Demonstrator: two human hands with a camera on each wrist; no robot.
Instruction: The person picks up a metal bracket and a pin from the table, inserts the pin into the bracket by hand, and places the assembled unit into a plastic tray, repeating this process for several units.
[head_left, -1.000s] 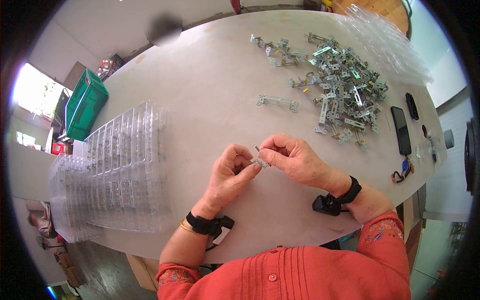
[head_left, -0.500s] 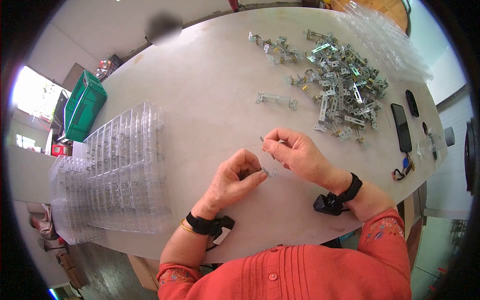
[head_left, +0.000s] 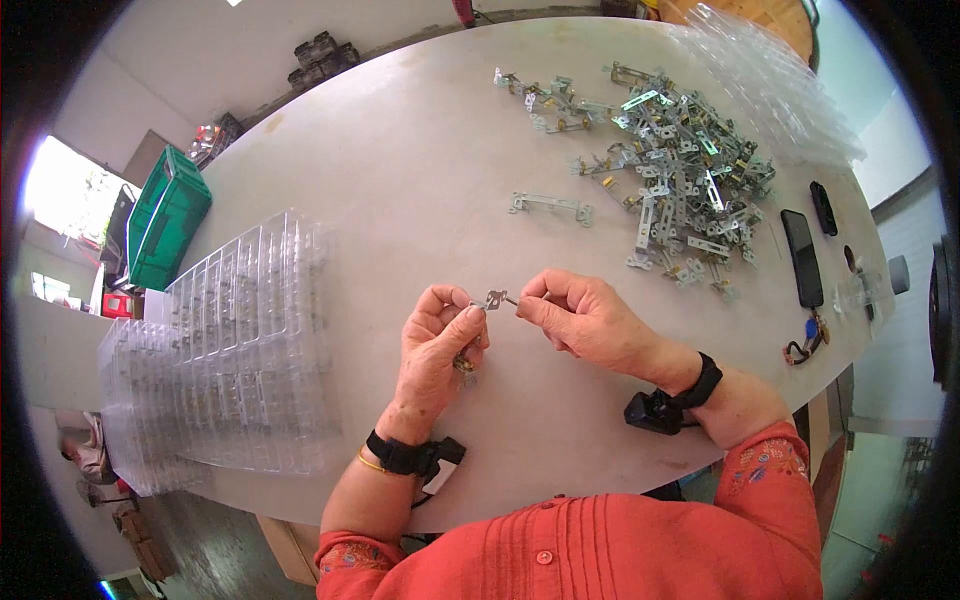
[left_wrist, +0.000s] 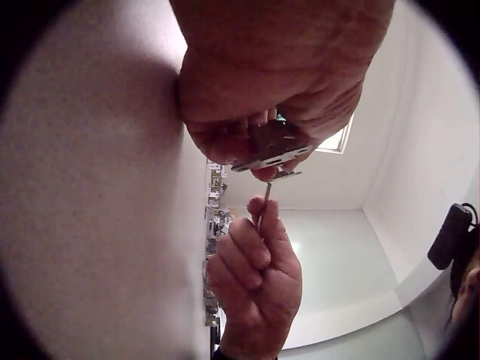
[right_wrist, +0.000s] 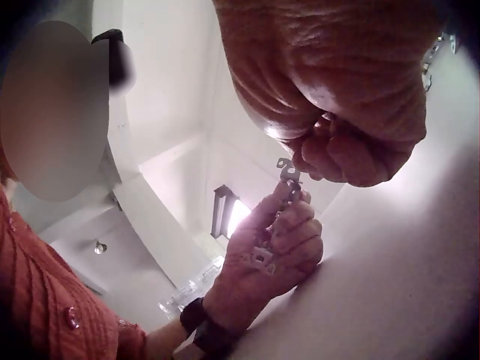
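Observation:
The left hand [head_left: 432, 350] grips a metal bracket [head_left: 496, 299], whose flat holed end sticks up past the thumb and whose other end shows below the palm. The right hand [head_left: 590, 318] pinches a thin metal pin [head_left: 511, 300] between thumb and fingertips, its tip at the bracket's end. In the left wrist view the pin [left_wrist: 264, 204] rises from the right hand [left_wrist: 255, 274] to a small plate by the left fingers. The right wrist view shows the bracket [right_wrist: 289, 171] upright in the left hand [right_wrist: 266, 259].
A heap of metal brackets [head_left: 690, 170] lies at the back right, and one single bracket [head_left: 550, 206] nearer the middle. Clear plastic trays [head_left: 245, 350] stand at the left, more plastic trays [head_left: 770, 90] at the far right. A phone [head_left: 802, 258] and keys [head_left: 806, 338] lie at the right edge.
The left hand has turned upright and moved slightly left, raising the bracket's end. The right hand first drew back with the pin, then came down and left to the bracket's end.

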